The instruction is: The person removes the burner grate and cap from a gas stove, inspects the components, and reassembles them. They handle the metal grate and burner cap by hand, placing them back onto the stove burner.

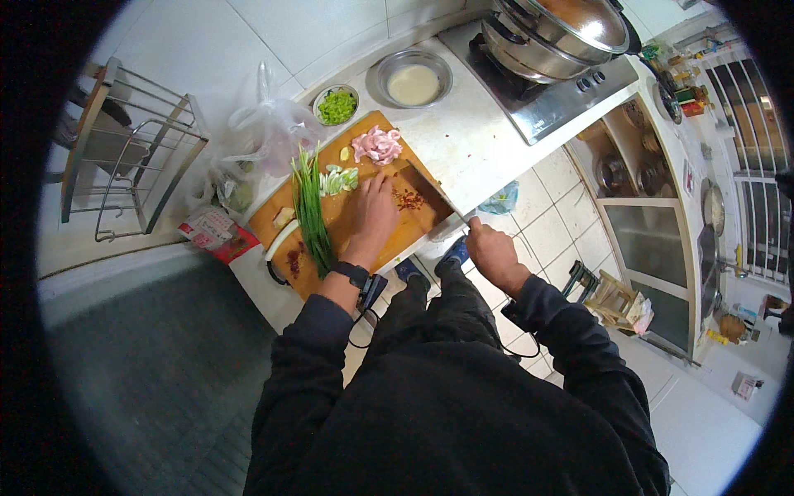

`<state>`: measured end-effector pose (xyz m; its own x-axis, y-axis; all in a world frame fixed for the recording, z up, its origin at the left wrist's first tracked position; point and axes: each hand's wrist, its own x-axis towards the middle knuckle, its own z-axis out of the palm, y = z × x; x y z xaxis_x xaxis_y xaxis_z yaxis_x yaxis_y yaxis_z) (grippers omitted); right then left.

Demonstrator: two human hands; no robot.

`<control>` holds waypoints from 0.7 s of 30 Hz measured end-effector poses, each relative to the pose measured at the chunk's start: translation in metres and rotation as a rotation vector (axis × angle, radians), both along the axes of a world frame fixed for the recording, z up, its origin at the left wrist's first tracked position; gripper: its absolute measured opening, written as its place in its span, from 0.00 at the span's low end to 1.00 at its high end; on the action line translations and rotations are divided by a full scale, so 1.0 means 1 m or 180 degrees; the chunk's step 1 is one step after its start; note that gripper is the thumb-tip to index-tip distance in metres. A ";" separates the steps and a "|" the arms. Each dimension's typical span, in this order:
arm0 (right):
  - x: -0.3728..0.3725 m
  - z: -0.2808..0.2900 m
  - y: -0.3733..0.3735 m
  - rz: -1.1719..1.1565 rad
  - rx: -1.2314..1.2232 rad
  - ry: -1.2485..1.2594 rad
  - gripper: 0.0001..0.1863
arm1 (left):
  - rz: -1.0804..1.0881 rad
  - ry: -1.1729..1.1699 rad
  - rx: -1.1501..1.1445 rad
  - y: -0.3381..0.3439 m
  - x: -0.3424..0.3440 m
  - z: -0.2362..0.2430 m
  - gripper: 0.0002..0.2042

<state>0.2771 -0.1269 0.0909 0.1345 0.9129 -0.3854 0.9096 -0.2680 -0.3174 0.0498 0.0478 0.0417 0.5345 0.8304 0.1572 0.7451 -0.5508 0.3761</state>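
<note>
In the head view, the kitchen knife (438,191) shows nearly edge-on, its blade face hard to make out, and the upper border cuts off the steel pot (521,56). My right hand (498,258) is closed around the knife's handle just outside the wooden cutting board (403,239), the blade slanting over it beside chopped red chili (408,198). My left hand (376,207) is palm down over the board, fingers partly extended near sliced scallion (339,180); its underside is hidden, so I cannot tell whether it holds anything.
</note>
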 end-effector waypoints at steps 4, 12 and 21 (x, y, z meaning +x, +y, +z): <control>0.001 0.003 -0.013 0.0308 -0.0041 0.0239 0.12 | -0.0208 -0.0359 -0.0477 -0.011 -0.013 -0.002 0.16; 0.007 0.000 0.011 0.0270 0.0242 0.0294 0.11 | 0.0534 -0.0902 -0.0502 -0.022 -0.049 0.007 0.12; 0.001 0.002 -0.007 0.0267 0.0452 0.0607 0.11 | 0.0441 -0.1092 -0.0722 -0.035 -0.030 0.003 0.06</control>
